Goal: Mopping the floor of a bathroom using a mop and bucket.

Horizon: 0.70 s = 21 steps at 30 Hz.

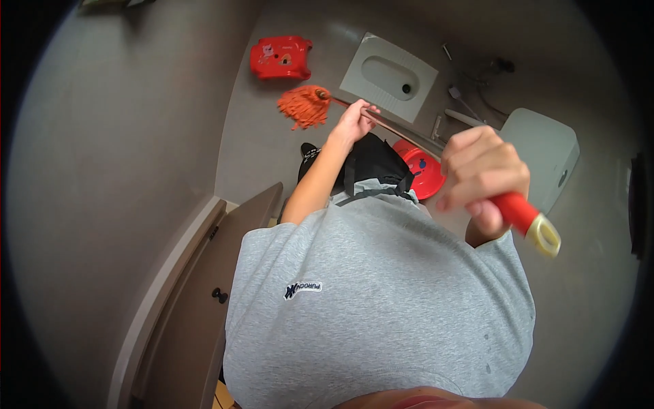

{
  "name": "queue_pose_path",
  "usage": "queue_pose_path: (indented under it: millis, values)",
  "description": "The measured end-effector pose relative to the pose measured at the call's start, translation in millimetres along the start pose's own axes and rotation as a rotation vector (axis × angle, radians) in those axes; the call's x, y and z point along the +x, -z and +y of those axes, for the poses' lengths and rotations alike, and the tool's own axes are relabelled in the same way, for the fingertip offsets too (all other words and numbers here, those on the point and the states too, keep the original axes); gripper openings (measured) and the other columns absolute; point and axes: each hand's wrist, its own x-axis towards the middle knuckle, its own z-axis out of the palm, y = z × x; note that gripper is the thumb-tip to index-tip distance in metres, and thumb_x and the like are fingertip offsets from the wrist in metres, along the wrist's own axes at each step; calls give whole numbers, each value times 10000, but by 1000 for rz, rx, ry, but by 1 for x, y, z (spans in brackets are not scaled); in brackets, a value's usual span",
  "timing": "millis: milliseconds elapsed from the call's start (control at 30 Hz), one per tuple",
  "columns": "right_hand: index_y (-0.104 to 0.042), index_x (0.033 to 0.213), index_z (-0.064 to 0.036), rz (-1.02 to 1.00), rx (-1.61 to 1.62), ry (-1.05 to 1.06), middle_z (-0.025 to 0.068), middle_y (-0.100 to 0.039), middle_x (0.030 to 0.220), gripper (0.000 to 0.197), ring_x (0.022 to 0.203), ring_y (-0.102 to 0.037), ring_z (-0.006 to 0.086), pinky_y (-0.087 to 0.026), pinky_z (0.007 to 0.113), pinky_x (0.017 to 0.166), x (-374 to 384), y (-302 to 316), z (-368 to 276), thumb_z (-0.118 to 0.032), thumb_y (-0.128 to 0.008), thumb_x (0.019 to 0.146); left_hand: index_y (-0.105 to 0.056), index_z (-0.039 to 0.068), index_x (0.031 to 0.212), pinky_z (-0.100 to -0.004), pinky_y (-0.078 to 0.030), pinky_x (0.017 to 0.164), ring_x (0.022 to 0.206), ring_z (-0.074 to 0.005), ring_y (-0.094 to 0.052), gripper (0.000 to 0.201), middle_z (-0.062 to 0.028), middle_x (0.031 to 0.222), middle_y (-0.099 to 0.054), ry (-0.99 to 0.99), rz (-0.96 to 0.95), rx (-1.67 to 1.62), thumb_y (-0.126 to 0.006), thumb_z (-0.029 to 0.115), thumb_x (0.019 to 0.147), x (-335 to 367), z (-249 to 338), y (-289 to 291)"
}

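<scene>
Both hands' fingers clamped on the mop handle (402, 133) — right hand (480, 174) near its red grip end, left hand (354, 121) farther down — orange mop head (304, 105) on the floor (266, 150) between red stool (281, 57) and squat toilet (388, 76); mopping looks mid-way, no visible wet/dry boundary.

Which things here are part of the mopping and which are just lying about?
In use: mop with orange head on the floor; left hand on its shaft; right hand on the red handle end.

Lying about: red stool, red basin, squat toilet, white box, door.
</scene>
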Motion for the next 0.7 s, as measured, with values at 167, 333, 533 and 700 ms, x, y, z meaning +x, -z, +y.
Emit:
queue_pose_path:
  millis: [167, 333, 533, 700]
  values:
    - [-701, 758, -17, -116, -132, 117, 15, -535, 466, 337, 351, -468, 129, -459, 269, 503, 6, -10, -22, -224, -554, 981, -574, 74, 871, -323, -502, 673, 687, -154, -612, 70, -17, 743, -617, -61, -107, -121, -597, 125, 913, 11, -10, -41]
    - [-720, 780, -37, -143, -251, 69, 14, -559, 486, 251, 401, -541, 131, -490, 281, 565, 17, 1, -32, -159, -564, 934, -557, 111, 824, -322, -499, 666, 639, -140, -585, 100, 0, 679, -585, -121, -141, -178, -610, 134, 906, 9, -15, -57]
    - [-733, 769, -66, 19, -264, -57, 0, -559, 496, 141, 445, -580, 150, -517, 297, 597, 31, 24, -16, -55, -601, 720, -564, 105, 839, -360, -527, 727, 694, -183, -598, 69, -22, 711, -592, -152, -61, -159, -617, 121, 880, 8, 1, -21]
    - [-732, 738, -66, -138, -229, -255, 42, -656, 629, 216, 605, -640, 190, -526, 326, 627, 30, 18, 26, -15, -606, 570, -569, 80, 837, -279, -420, 608, 688, -167, -563, 111, -53, 777, -597, -324, 17, -291, -623, 155, 898, 1, -13, 66]
